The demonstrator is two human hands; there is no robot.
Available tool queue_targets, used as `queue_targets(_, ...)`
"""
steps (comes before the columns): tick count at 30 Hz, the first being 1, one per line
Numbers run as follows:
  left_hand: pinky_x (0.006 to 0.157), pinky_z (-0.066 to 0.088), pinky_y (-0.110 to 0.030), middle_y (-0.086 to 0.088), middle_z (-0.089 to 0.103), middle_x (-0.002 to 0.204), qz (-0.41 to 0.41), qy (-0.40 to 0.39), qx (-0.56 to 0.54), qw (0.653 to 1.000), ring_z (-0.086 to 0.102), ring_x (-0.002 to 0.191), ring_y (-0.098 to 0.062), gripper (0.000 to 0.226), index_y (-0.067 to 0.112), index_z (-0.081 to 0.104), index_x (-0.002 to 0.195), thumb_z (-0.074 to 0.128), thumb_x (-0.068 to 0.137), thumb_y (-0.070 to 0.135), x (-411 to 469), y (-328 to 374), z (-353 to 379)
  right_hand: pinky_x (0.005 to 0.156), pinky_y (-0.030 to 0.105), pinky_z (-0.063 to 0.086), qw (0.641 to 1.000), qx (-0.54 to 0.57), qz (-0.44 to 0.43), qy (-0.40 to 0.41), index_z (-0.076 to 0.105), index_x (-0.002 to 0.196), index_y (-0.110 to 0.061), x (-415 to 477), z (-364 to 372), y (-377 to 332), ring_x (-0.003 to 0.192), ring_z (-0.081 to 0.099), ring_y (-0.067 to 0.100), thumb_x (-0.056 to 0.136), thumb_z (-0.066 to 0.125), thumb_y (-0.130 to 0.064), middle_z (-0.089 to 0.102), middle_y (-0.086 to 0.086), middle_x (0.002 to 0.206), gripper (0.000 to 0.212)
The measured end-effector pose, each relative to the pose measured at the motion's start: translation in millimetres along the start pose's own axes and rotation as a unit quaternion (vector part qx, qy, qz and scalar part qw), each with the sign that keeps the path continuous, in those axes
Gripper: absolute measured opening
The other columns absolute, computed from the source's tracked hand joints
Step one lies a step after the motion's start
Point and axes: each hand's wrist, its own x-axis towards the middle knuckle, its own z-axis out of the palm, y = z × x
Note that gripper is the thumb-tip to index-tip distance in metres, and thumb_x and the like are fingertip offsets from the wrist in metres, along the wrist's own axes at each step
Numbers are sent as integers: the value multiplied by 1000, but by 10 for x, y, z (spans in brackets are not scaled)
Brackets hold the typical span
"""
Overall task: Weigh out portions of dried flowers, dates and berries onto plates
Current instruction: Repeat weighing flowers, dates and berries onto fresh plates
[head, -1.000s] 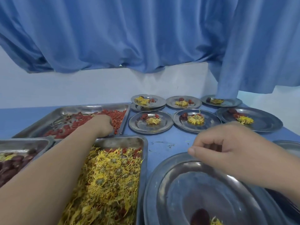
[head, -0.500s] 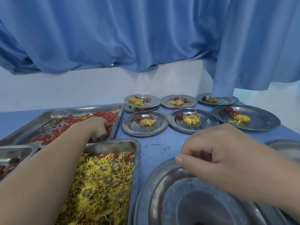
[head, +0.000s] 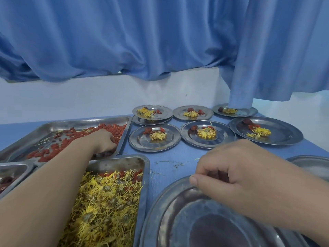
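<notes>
Steel plate (head: 170, 202), nearest the person, serves as landmark: the berries (head: 76, 138) lie in a tray (head: 127, 132) to its far left, beyond the flower tray (head: 146, 175). There the left hand (head: 104, 141) is sunk among them at the corner nearest the plate, fingers curled under; whether they grip any I cannot tell. Over the plate's far rim the right hand (head: 236, 175) pinches a dark piece (head: 219, 175). Berries likely must travel right and nearward, by the left hand.
</notes>
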Motion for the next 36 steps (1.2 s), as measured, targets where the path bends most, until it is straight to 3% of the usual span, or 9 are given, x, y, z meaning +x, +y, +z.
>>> queue_targets(6, 60, 53, -28, -3, 72, 81, 21, 21, -21, 999, 70, 78, -22, 9, 17, 64, 87, 60, 83, 10, -60, 17, -37, 52, 30, 50, 1000, -1, -1, -8, 62, 75, -30, 8, 5, 4, 66, 58, 9, 76, 34, -65, 62, -12, 70, 45)
queue_targets(11, 62, 53, -32, 2, 67, 87, 50, -1, -44, 998, 66, 70, -18, 36, 25, 51, 111, 68, 83, 10, -78, 19, -66, 53, 31, 51, 1000, 5, 0, -19, 63, 78, -30, 10, 22, 10, 66, 59, 9, 76, 34, -66, 62, -14, 73, 46)
queue_targets(14, 57, 54, -27, 0, 68, 89, 46, -37, -64, 996, 64, 63, -18, 35, 28, 54, 116, 65, 88, 9, -76, 13, -78, 53, 31, 51, 1000, 18, 3, -22, 63, 78, -30, 9, 18, 21, 68, 59, 9, 76, 36, -65, 62, -15, 73, 45)
queue_targets(18, 77, 55, -40, -6, 69, 98, 53, -23, -58, 997, 68, 83, -27, 24, 22, 60, 106, 67, 86, 10, -75, 20, -76, 52, 31, 51, 999, 24, 8, -24, 64, 78, -30, 16, 17, 42, 67, 59, 9, 76, 36, -65, 62, -15, 72, 44)
queue_targets(22, 70, 47, -32, -4, 63, 102, 64, 6, -107, 992, 62, 87, -20, 30, 22, 53, 101, 67, 82, 4, -42, -15, -36, 51, 29, 51, 999, 28, 12, -30, 63, 76, -32, 20, 45, 61, 62, 58, 8, 76, 36, -65, 62, -15, 69, 43)
queue_targets(26, 65, 53, -38, -2, 62, 106, 57, -34, -134, 989, 65, 80, -31, 55, 29, 42, 125, 62, 84, -2, -15, -7, -22, 51, 27, 50, 999, 31, 11, -37, 63, 77, -31, 18, 57, 55, 62, 58, 7, 78, 38, -64, 62, -14, 69, 41)
queue_targets(28, 71, 53, -39, 0, 63, 109, 56, -45, -95, 993, 67, 92, -35, 57, 31, 48, 130, 55, 84, -1, 7, 27, -15, 51, 26, 49, 999, 32, 9, -38, 63, 77, -31, 16, 55, 44, 63, 58, 7, 78, 39, -63, 62, -14, 70, 40)
queue_targets(32, 80, 46, -32, 5, 64, 101, 62, -17, -44, 997, 61, 94, -18, 33, 24, 64, 105, 61, 81, 1, 30, 76, -20, 51, 28, 50, 999, 39, 10, -36, 63, 77, -33, 17, 49, 53, 62, 58, 8, 76, 37, -64, 62, -14, 68, 41)
queue_targets(36, 68, 44, -29, -2, 65, 90, 82, 2, -15, 996, 59, 82, -17, 23, 23, 62, 80, 63, 77, 0, 5, 55, -57, 51, 28, 50, 999, 42, 11, -34, 63, 76, -34, 16, 36, 70, 60, 58, 8, 76, 38, -64, 62, -15, 67, 39)
